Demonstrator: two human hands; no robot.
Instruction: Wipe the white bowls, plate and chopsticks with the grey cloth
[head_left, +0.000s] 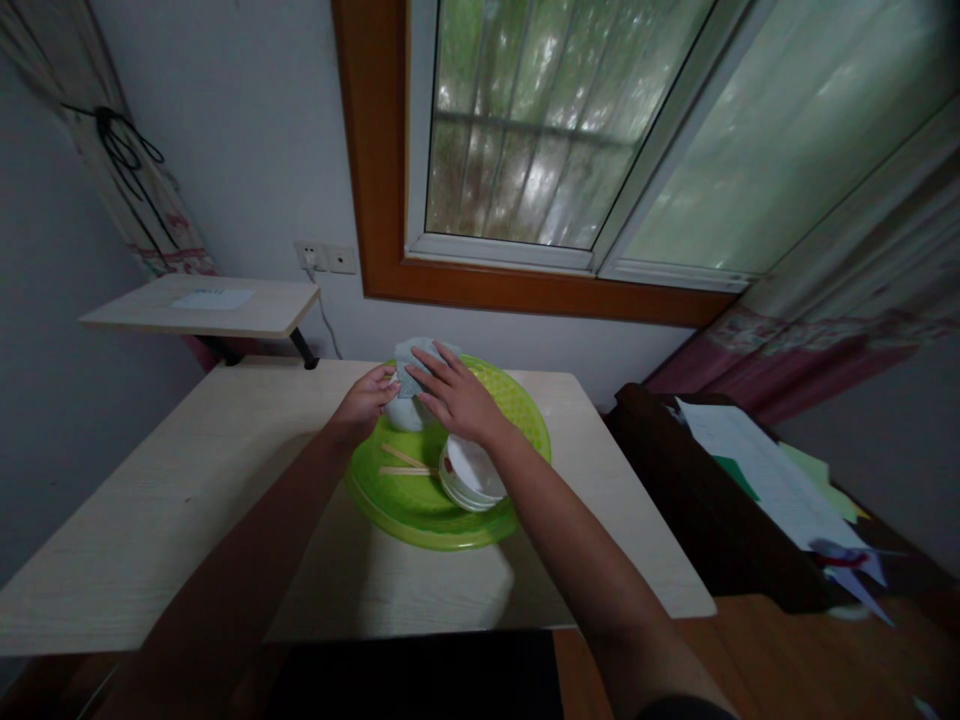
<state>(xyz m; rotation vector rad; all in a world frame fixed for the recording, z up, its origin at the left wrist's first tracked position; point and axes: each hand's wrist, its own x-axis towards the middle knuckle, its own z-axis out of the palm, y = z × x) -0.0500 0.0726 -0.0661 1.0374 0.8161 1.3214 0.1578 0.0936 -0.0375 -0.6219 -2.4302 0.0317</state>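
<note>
Apparently the wiping was partway through: a soft grey cloth (pixel 405 358) hung over the green tray (pixel 435 542), covering part of what looked like a smooth, round white cup (pixel 407 415). The left hand (pixel 365 402) pinched the cloth's edge; the right hand (pixel 454 395) spread across it, though whether it gripped could not be told. Nested glossy bowls (pixel 469 492) and slim, straight chopsticks (pixel 400 470) lay untouched by the fingers, wiped or not unclear. Beneath the dimpled, round tray stretched a pale, wood-grained surface (pixel 225 440).
</note>
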